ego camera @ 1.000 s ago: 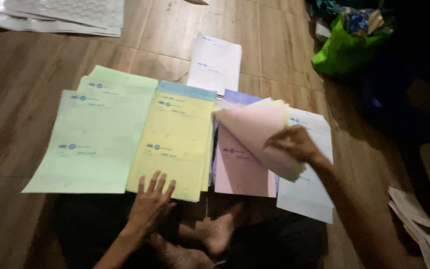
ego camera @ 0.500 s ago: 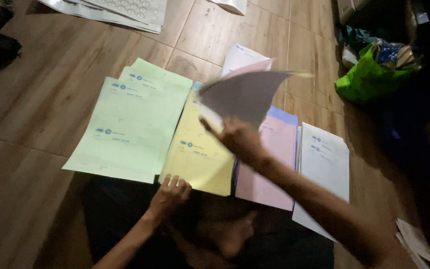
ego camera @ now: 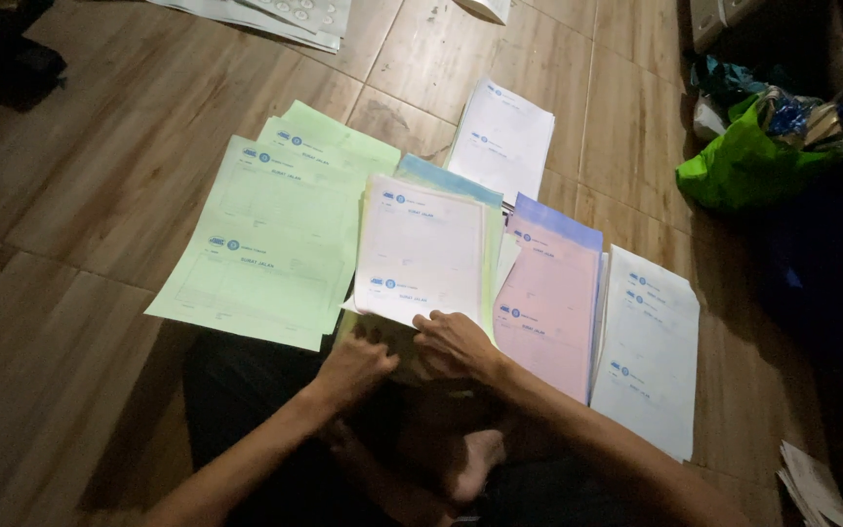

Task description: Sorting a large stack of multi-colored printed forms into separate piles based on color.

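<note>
The scene is dim overall, lit by one soft pool of light falling from above onto the middle of the view, where the pale pink sheet and the green sheets read brightest. Brightness drops off fast toward the edges: the top left corner, the right side and the bottom sink into near black. The tiled floor carries a faint sheen. The left hand and right hand sit in half shadow, slightly soft. The green plastic bag stays vivid against the darkness, though grainy.
</note>
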